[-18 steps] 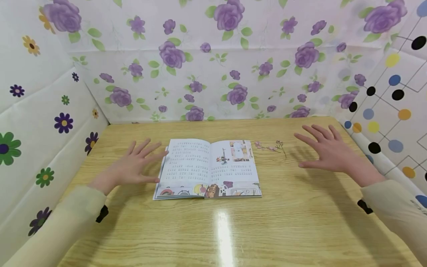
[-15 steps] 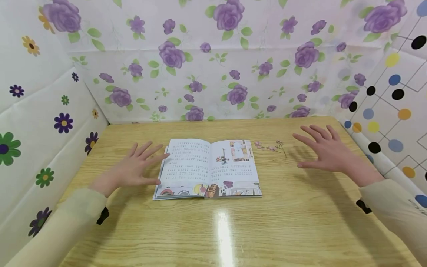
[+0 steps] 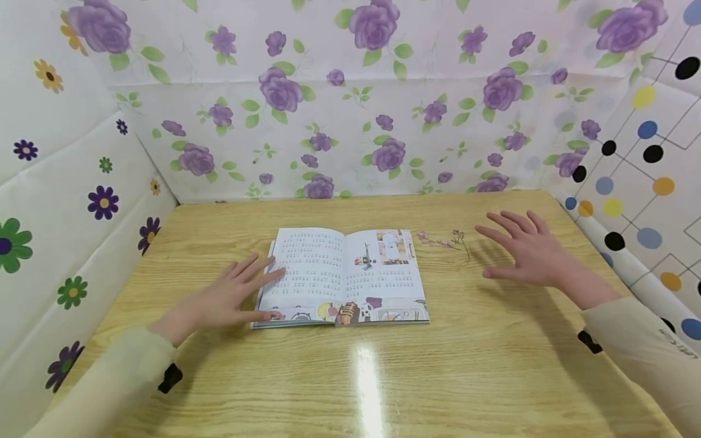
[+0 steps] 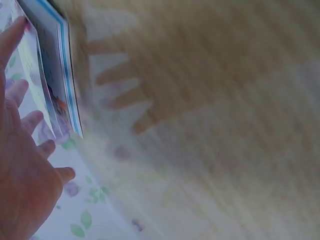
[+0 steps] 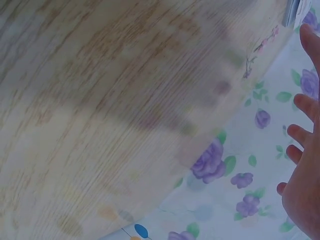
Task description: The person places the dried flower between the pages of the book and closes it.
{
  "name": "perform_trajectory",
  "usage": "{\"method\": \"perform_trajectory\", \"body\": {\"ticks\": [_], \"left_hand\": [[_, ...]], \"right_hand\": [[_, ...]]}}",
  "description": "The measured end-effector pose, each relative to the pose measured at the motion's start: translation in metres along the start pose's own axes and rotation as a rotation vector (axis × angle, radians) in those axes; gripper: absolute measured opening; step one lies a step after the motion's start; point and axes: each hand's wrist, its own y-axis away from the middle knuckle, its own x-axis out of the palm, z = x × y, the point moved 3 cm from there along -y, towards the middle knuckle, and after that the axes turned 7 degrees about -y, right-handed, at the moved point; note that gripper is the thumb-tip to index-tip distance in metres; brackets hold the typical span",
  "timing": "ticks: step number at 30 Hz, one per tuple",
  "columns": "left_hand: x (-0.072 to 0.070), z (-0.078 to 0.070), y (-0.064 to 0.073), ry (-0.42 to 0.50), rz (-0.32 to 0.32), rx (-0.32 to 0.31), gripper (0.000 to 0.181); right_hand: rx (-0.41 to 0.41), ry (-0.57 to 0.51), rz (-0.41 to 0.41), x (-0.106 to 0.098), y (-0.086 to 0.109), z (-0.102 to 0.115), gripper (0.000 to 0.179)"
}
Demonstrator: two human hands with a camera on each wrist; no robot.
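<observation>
An open book (image 3: 378, 283) with printed text and kitchen pictures lies near the middle of the wooden table. My left hand (image 3: 221, 301), fingers spread, overlaps the book's left edge in the head view and holds nothing. From the left wrist, the book (image 4: 67, 75) shows edge-on beyond the fingers of my left hand (image 4: 25, 175). My right hand (image 3: 528, 255) hovers over the table's right part, also with spread fingers and nothing in it. Between it and the book lies a thin sprig of small pink flowers (image 3: 446, 242). The right wrist view shows the right hand (image 5: 305, 180) at its edge.
The glossy wooden table (image 3: 306, 383) reflects light at the front. Behind it rises a cloth with purple roses (image 3: 389, 154). A daisy-print cloth (image 3: 33, 170) closes off the left side, and a dotted cloth (image 3: 657, 207) the right.
My left hand has moved down and slightly to the right, over the book's left edge. The right hand has shifted a little to the left. Book and sprig have stayed put.
</observation>
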Motion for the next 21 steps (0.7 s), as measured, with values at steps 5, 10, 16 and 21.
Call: {"method": "perform_trajectory", "body": {"ticks": [5,10,16,21], "left_hand": [[0.005,-0.009,0.005,0.111,-0.031,0.021,0.076],[0.013,-0.014,0.008,0.253,-0.053,-0.001,0.067],[0.015,-0.019,0.010,0.271,-0.081,-0.039,0.066],[0.016,-0.021,0.010,0.234,-0.100,-0.056,0.065]], "right_hand": [[0.003,-0.005,0.008,0.003,-0.002,0.001,0.087],[0.005,-0.023,0.027,0.008,-0.004,0.000,0.088],[0.019,-0.041,0.058,0.012,-0.008,0.002,0.089],[0.024,-0.038,0.075,0.015,-0.012,0.004,0.088]]}}
